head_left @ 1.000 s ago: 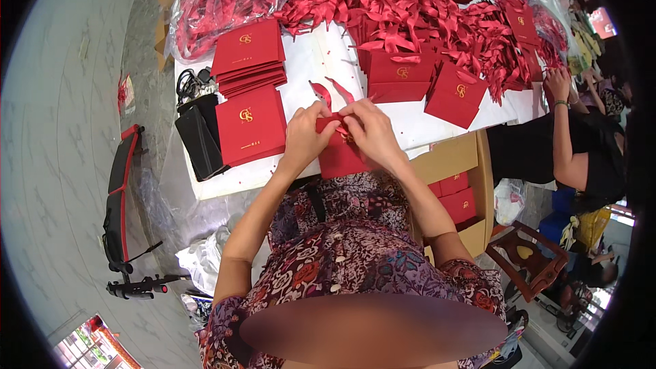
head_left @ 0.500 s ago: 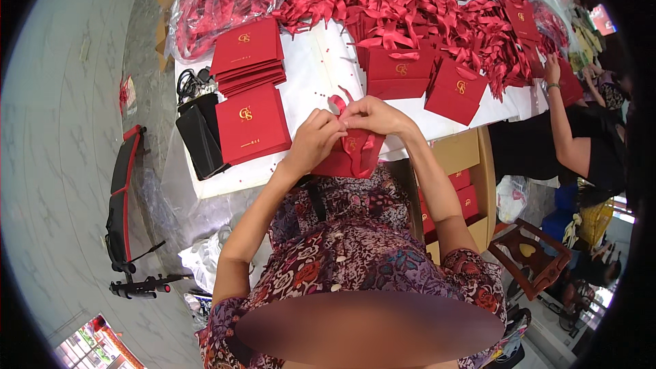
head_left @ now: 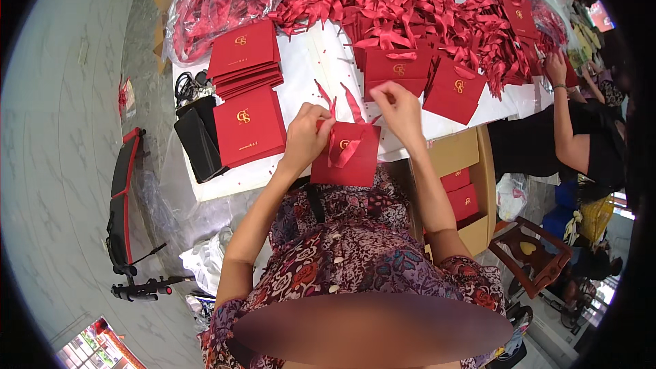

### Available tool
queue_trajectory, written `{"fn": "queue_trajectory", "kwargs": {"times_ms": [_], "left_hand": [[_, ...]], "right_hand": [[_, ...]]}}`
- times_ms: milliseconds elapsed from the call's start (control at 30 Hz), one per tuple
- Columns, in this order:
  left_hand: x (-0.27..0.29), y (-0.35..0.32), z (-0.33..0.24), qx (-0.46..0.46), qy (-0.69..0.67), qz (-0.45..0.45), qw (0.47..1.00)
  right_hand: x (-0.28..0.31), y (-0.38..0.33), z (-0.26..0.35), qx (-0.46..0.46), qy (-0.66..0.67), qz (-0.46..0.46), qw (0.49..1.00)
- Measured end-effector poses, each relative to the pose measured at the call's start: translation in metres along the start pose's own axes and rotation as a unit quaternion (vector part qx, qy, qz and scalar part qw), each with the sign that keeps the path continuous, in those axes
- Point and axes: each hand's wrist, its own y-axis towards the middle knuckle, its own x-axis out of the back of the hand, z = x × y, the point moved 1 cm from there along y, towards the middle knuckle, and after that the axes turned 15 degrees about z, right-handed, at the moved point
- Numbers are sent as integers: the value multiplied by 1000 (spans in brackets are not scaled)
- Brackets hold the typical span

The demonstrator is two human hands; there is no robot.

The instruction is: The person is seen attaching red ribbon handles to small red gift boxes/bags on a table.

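Note:
In front of me at the table's near edge is a small red paper bag [head_left: 350, 171] with a gold emblem. A red ribbon [head_left: 345, 153] loops over its front, and loose ribbon ends [head_left: 353, 104] stick up past its top edge. At the bag's upper left corner, my left hand [head_left: 305, 138] is closed, gripping the bag beside a ribbon strand. My right hand [head_left: 402, 113] is raised apart from the bag, to its upper right, with thumb and fingers pinched together. What lies between those fingertips, if anything, cannot be made out.
On the left lie stacked red bags [head_left: 251, 126] and a black case [head_left: 198, 138]. Ribboned bags [head_left: 456, 90] and a ribbon heap [head_left: 437, 20] cover the far side. A cardboard box [head_left: 484, 191] stands beside my right arm. Another person's arm [head_left: 562, 113] reaches in at right.
My hands were together at the ribbon on the bag's top. The right hand has moved away, up and right; the left has shifted slightly left. More of the bag's front now shows.

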Motion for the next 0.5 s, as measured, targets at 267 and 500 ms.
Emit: {"fn": "queue_trajectory", "kwargs": {"times_ms": [267,500], "left_hand": [[-12,24,4,16,117,-43,992],[-29,21,18,69,-27,-53,996]], "right_hand": [[-5,-23,-47,-101,7,106,989],[-39,-8,-28,-1,111,70,991]]}}
